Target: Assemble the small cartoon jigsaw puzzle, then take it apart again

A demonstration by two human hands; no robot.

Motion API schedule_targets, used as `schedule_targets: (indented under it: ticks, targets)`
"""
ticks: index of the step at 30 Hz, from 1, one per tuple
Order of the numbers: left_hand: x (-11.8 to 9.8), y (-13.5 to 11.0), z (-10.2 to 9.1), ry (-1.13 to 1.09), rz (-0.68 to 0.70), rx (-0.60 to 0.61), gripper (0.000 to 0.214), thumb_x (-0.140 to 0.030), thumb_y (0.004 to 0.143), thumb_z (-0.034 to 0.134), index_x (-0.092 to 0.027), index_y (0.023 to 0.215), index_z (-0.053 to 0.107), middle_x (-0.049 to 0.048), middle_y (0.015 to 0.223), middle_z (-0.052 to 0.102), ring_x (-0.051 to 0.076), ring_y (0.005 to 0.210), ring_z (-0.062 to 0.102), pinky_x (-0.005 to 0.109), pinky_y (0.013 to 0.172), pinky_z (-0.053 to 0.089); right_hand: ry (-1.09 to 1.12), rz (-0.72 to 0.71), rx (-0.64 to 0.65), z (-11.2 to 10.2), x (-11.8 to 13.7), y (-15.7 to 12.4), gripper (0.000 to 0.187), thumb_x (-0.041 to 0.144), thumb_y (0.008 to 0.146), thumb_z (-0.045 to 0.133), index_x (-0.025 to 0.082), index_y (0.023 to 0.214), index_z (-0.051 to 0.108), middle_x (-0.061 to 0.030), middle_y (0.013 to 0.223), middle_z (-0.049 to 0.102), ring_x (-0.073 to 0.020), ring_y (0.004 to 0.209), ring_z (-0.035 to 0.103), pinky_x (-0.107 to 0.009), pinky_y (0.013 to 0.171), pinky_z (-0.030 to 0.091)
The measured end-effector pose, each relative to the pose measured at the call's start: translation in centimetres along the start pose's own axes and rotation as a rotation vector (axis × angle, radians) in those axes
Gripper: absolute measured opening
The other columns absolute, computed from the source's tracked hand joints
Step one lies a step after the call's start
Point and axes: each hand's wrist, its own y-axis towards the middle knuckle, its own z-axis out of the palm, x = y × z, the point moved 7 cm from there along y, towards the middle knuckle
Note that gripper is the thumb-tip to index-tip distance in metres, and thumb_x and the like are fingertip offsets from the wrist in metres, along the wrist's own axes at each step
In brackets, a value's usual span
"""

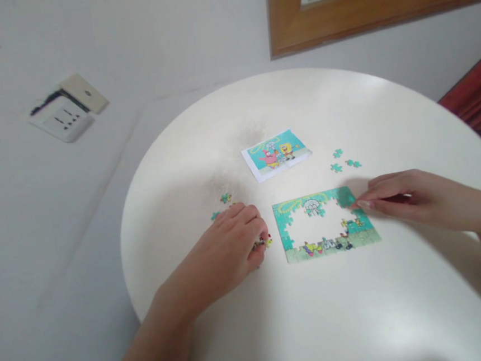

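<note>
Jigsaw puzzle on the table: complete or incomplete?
Incomplete: the white table shows through a large gap in the middle of the jigsaw puzzle, and loose pieces lie nearby.

Jigsaw point(328, 245), centre unfilled, noted on white table point(319, 314). Right hand point(412, 197) positioned at its right side; pieces point(268, 241) partly covered by left hand point(231, 238).

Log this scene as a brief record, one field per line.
puzzle: border joined, large gap inside
left hand: at loose left pieces, partly hiding them; grip unclear
right hand: fingertips at puzzle's right border; grip unclear
card: picture up, beyond puzzle
right pieces: small group, right of card
table: white, rounded
</note>
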Motion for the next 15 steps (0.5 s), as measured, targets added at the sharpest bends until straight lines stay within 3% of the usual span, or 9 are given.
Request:
schedule_targets:
  ticks: [3, 8, 15]
  targets:
    - [0.17, -0.12, 0.05, 0.002, -0.025, 0.015, 0.009, -0.014, 0.084, 0.054, -0.019, 0.09, 0.057, 0.0043, 0.098, 0.057, 0.022, 0.095, 0.051, 0.039, 0.09, 0.041, 0.033, 0.003, 0.108, 0.63, 0.1, 0.01, 0.03, 0.037, 0.094, 0.05, 0.019, 0.095, 0.074, -0.0081, 0.084, 0.069, -0.0129, 0.068, 0.059, -0.025, 0.059, 0.045]
    - [0.57, -0.36, -0.25, 0.006, -0.049, -0.01, 0.021, -0.025, 0.086, 0.06, -0.021, 0.106, 0.057, 0.0049, 0.107, 0.057, 0.023, 0.104, 0.052, 0.041, 0.098, 0.038, 0.037, -0.006, 0.094, 0.37, 0.72, 0.09, 0.029, 0.035, 0.094, 0.05, 0.018, 0.094, 0.073, -0.0061, 0.079, 0.066, -0.0116, 0.063, 0.054, -0.025, 0.056, 0.041]
    - [0.23, 0.29, -0.21, 0.076, -0.082, -0.017, 0.01, -0.019, 0.085, 0.057, -0.019, 0.093, 0.061, 0.0061, 0.099, 0.061, 0.024, 0.096, 0.054, 0.043, 0.09, 0.044, 0.046, -0.005, 0.102, 0.41, 0.99, 0.12, 0.03, 0.036, 0.094, 0.049, 0.018, 0.091, 0.073, -0.0064, 0.077, 0.065, -0.0123, 0.062, 0.052, -0.026, 0.056, 0.04]
